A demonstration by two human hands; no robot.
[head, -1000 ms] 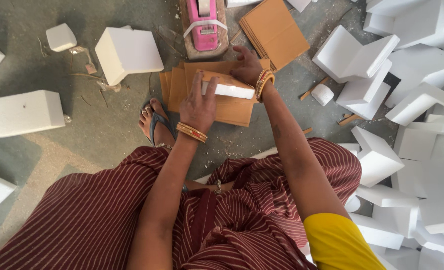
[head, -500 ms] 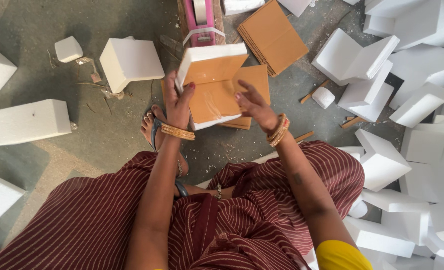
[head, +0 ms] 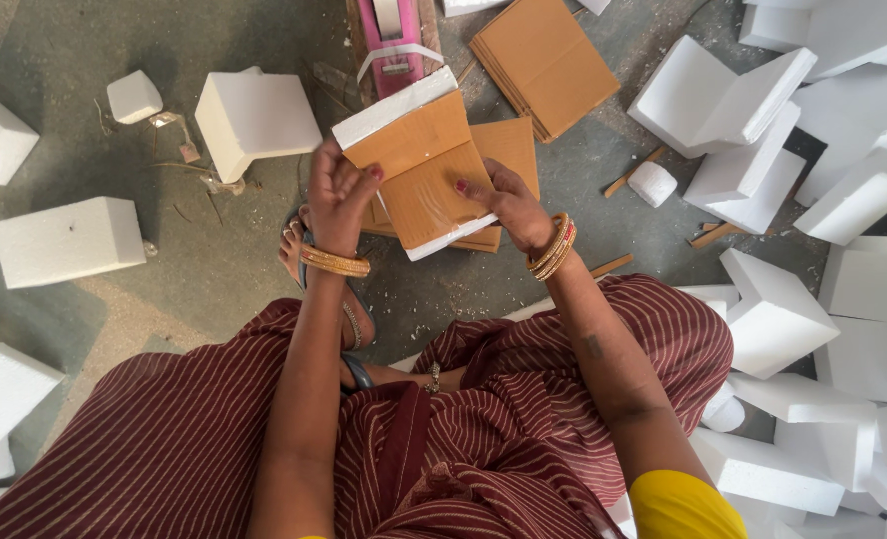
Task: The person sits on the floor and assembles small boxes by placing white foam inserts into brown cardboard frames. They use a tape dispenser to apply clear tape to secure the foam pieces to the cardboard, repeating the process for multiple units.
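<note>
The scene was bright and evenly lit by soft, diffuse light, seemingly daylight from above. Shadows were faint and short; a mild one lay on the grey floor (head: 214, 269) beneath the raised cardboard-and-foam piece (head: 418, 165). The white foam blocks (head: 843, 120) at the right were close to overexposed, their surface detail washed out. Focus was sharp throughout, with slight wide-angle stretching toward the edges and no motion blur.
</note>
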